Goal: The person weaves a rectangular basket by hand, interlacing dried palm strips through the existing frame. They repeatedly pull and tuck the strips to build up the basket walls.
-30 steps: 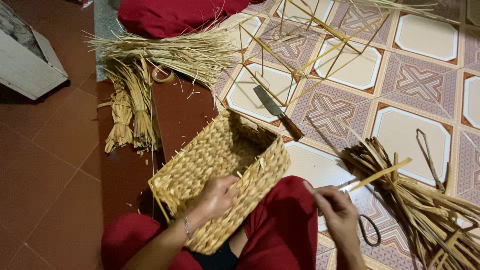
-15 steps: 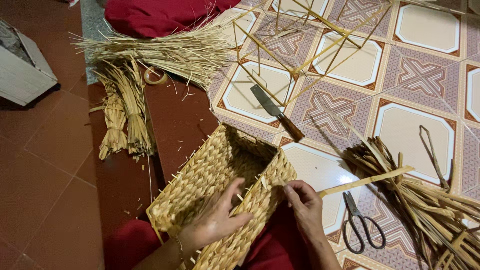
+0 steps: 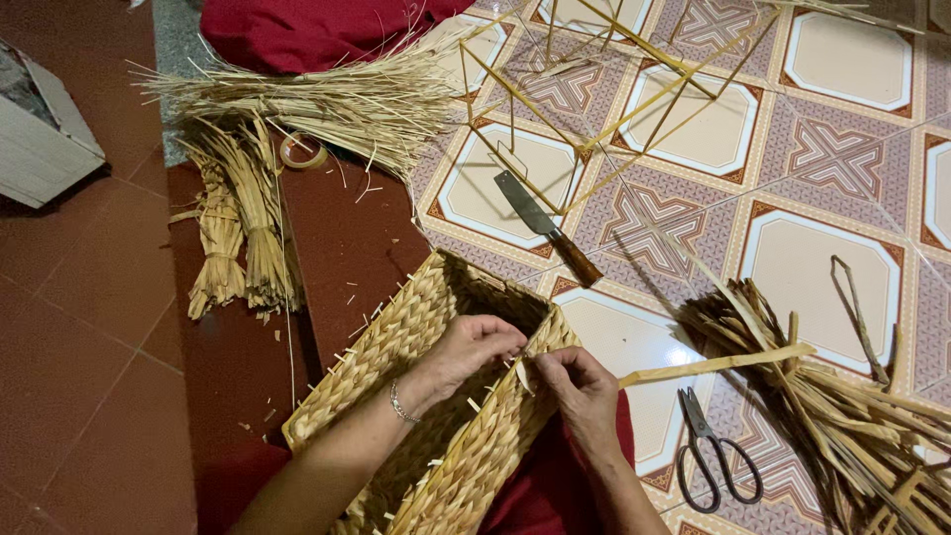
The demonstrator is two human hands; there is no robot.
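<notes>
Two hands work on a woven basket

The left hand (image 3: 474, 347) and right hand (image 3: 582, 391) meet at the rim of the woven basket (image 3: 396, 376), pinching a long flat straw strip (image 3: 713, 365) that sticks out to the basket's right. Black scissors (image 3: 715, 458) lie right of the basket, beside a heap of straw (image 3: 852, 426). A knife (image 3: 547, 228) lies above the basket. Straw bundles (image 3: 238, 228) lie to its upper left.
</notes>
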